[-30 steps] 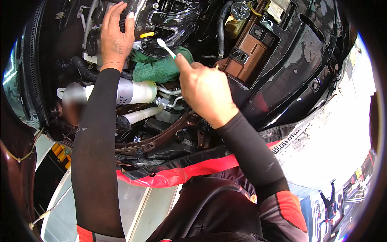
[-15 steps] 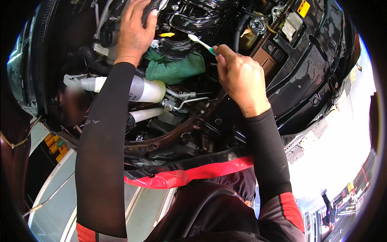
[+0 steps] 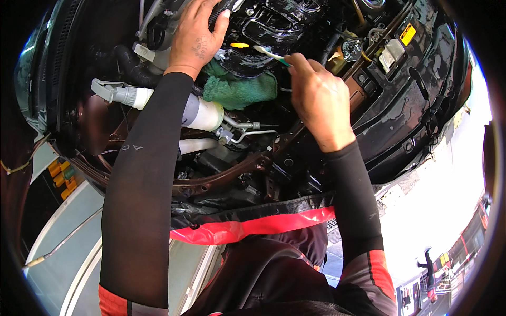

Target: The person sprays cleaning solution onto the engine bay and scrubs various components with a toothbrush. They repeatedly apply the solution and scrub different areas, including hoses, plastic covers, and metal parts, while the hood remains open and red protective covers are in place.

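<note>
My right hand [image 3: 320, 97] is closed round the handle of a toothbrush [image 3: 270, 52]. Its white head points left, over the wet, foamy black engine cover [image 3: 247, 62], beside a yellow pull loop [image 3: 240, 45]. At the top, my left hand [image 3: 197, 41] lies against a black ribbed hose [image 3: 224, 11], thumb spread from the fingers; the fingertips are partly cut off by the frame. Below the brush a green cloth [image 3: 241, 90] is bunched up. A white spray bottle [image 3: 206, 116] with a grey trigger lies on its side, partly behind my left forearm.
A red and black cover [image 3: 247, 226] hangs over the car's front edge before my body. Black trim [image 3: 406, 105] runs along the right, with a yellow label [image 3: 408, 34]. Metal pipes [image 3: 245, 126] lie below the cloth. A person [image 3: 429, 274] stands far off at lower right.
The engine bay and my left hand have shifted right and slightly down in view. The toothbrush has moved slightly right and lies flatter, its head still over the foamy cover.
</note>
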A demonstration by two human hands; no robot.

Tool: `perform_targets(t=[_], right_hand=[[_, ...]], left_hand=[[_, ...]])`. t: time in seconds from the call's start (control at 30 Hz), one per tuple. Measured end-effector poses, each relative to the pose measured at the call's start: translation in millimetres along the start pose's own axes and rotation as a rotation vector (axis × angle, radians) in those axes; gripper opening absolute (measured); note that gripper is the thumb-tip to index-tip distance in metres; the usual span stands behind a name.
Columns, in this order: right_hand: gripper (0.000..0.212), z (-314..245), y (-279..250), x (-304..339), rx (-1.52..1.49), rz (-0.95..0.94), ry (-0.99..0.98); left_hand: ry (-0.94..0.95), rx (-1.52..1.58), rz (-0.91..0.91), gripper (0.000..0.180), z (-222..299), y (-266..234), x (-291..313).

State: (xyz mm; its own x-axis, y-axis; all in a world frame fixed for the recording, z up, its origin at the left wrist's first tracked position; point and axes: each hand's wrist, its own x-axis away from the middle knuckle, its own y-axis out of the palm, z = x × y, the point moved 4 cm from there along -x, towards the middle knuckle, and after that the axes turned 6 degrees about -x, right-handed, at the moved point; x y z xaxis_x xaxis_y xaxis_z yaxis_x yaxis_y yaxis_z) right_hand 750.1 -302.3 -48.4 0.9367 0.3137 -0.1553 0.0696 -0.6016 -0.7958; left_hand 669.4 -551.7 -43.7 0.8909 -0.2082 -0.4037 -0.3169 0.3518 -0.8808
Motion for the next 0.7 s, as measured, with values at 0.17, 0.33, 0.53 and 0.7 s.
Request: perform_targets(t=[0.17, 0.33, 0.53, 0.7], right_hand=[[0.008, -9, -1, -3, 0.052, -0.116, 0.144], [0.009, -36, 6, 4, -0.168, -0.274, 0.334], [0.013, -25, 10, 10, -0.154, -0.197, 0.259], [0.015, -21, 5, -2, -0.295, -0.166, 0.242]], left_hand=[[0.000, 0.009, -0.002, 0.039, 2, -1, -1], [0.008, -0.006, -0.002, 0.039, -1, 2, 3], [0.049, -0.032, -0.010, 0.037, -8, 7, 2], [0.039, -0.020, -0.033, 0.037, -8, 8, 3]])
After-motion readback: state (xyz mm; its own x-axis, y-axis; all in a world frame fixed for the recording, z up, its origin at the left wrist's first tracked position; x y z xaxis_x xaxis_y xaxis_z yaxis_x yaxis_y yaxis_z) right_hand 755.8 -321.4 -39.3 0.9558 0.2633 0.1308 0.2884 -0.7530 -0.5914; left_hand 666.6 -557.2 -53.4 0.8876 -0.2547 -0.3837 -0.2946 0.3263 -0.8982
